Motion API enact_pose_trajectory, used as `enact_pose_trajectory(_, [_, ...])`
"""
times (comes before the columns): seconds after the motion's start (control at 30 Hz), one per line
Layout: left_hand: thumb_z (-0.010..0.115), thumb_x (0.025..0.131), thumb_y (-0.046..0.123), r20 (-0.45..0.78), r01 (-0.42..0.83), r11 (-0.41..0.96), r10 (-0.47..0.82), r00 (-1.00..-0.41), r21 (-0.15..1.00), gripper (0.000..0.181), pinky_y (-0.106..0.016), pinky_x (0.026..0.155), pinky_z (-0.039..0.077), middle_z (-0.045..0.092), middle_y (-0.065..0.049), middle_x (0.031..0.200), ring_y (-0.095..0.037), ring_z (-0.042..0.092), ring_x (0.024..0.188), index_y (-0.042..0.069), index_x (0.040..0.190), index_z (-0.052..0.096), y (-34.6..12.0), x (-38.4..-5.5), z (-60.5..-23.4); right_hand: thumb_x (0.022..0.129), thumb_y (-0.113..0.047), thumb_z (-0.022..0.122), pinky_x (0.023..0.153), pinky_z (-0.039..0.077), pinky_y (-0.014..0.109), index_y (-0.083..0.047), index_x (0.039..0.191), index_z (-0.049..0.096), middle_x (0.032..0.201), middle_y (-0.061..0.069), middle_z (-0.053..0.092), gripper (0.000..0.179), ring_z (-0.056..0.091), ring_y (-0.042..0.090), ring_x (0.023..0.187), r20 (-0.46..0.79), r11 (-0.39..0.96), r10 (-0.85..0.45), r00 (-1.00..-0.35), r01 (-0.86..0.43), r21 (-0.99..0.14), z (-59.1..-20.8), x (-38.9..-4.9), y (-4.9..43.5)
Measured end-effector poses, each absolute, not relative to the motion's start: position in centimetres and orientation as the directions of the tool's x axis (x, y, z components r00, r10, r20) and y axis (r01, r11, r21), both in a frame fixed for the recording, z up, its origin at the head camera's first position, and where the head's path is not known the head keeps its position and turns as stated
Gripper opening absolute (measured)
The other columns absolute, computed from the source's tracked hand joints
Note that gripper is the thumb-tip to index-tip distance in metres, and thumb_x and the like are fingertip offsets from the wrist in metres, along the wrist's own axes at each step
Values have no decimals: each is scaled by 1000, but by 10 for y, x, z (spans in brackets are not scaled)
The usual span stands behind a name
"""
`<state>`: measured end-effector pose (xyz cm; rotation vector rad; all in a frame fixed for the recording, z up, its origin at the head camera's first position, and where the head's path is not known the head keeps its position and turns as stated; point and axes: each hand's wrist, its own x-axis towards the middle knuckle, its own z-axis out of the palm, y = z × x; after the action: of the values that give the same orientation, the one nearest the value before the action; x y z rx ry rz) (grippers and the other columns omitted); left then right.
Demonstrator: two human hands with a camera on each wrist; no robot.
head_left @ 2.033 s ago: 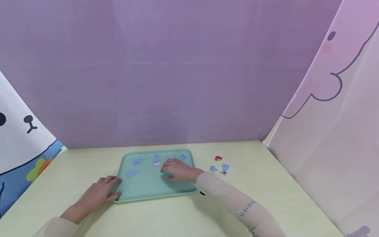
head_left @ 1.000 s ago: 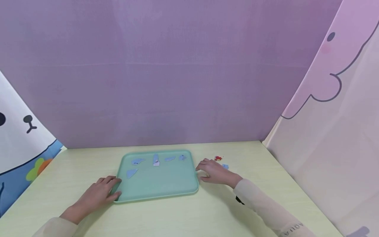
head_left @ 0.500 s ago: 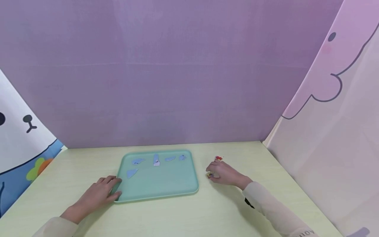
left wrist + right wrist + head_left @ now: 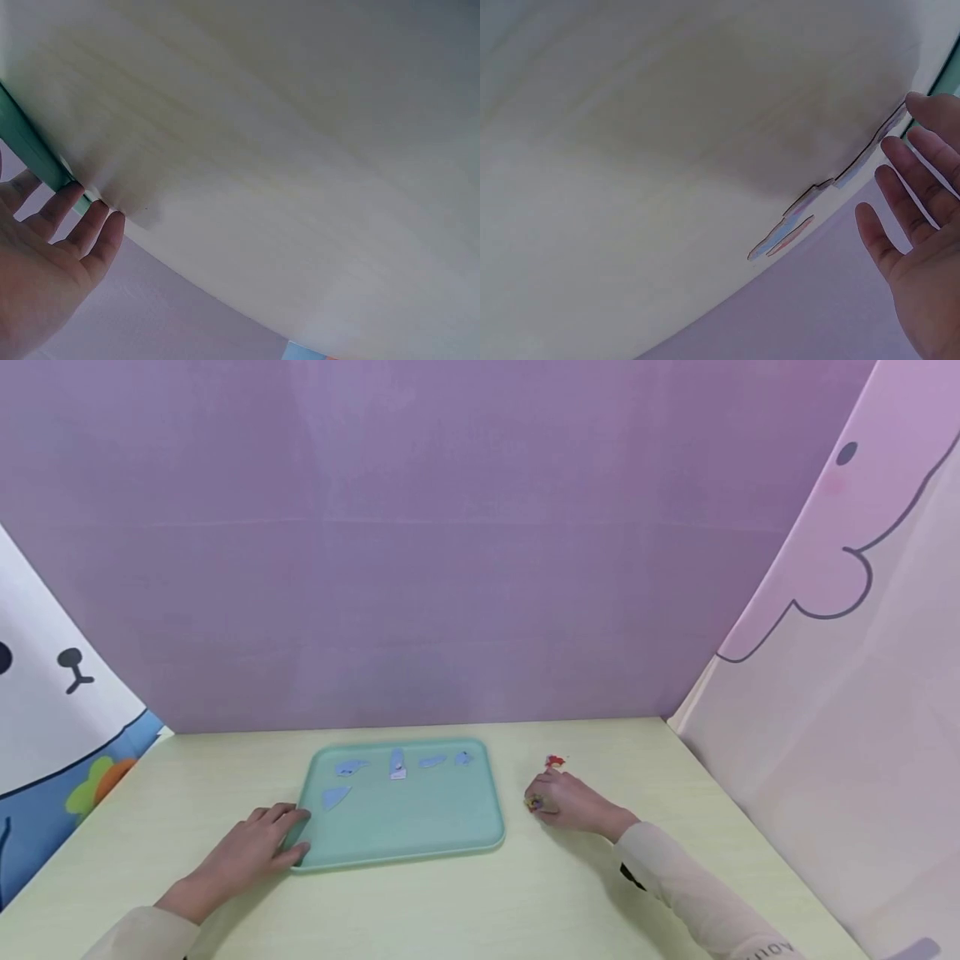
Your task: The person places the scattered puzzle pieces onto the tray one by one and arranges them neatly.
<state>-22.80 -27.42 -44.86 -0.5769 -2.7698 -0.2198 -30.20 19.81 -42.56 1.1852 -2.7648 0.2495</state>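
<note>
My left hand [image 4: 251, 852] rests at the left edge of a green tray [image 4: 405, 856], its relaxed fingers and thumb against the rim. In the left wrist view its fingertips [image 4: 75, 187] lie along the tray's edge [image 4: 34, 146]. Right of the tray, on the table, my right hand [image 4: 567, 800] pinches a small yellow and purple puzzle piece [image 4: 534, 803] between thumb and fingertips. A red puzzle piece [image 4: 554, 761] lies just beyond that hand. From the right wrist, a blue-edged puzzle piece [image 4: 776, 236] shows on the table; in the head view the hand hides it.
Inside the tray, several light blue pieces lie apart: one at upper left [image 4: 351, 767], a long one [image 4: 397, 764], a slim one [image 4: 432, 761], a small one [image 4: 464, 758] and a triangular one [image 4: 335, 797]. A purple cloth wall [image 4: 480, 543] stands behind the table.
My right hand has left the tray, moved right to the loose puzzle pieces and taken one between thumb and fingers. My left hand stays at the tray rim.
</note>
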Motion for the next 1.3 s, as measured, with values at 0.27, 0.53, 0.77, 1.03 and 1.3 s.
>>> enact_pose_trajectory(0.27, [67,80,34,321,410,907,362,-875,93,42,-50,68,48,59,-15,112,-37,57,96,7,112,60,-273,-227,-447,77,-8,70,83,46,37,-12,97,66,97,-2,64,21,55,14,95,171,682,-709,-684,-727,-80,-428,-304,196])
enact_pose_trajectory(0.53, [67,80,34,308,398,912,352,-884,101,43,-51,71,48,58,-15,113,-37,56,97,7,112,60,-273,-228,-447,77,-5,70,79,46,32,-11,92,65,92,-1,64,17,53,13,90,198,640,-746,-636,-767,-55,-428,-305,195])
enact_pose_trajectory(0.77, [67,80,34,305,395,912,348,-887,107,43,-52,72,47,58,-15,114,-38,56,98,7,112,60,-272,-227,-447,76,-3,70,80,46,29,-10,91,65,90,-1,64,17,54,12,87,208,617,-762,-613,-785,-49,-428,-307,193])
enact_pose_trajectory(1.03, [67,81,34,303,394,913,347,-888,108,43,-52,72,47,58,-15,114,-38,56,98,6,113,60,-272,-227,-447,77,-5,70,78,45,29,-11,90,66,90,-2,64,15,53,11,86,191,625,-757,-625,-777,-69,-427,-307,189])
enact_pose_trajectory(1.3, [67,80,34,318,403,910,353,-880,103,42,-51,72,48,58,-16,113,-37,56,97,6,112,60,-273,-226,-447,76,-6,71,79,46,29,-10,92,66,91,-1,65,17,54,13,87,198,627,-755,-625,-777,-64,-427,-308,191])
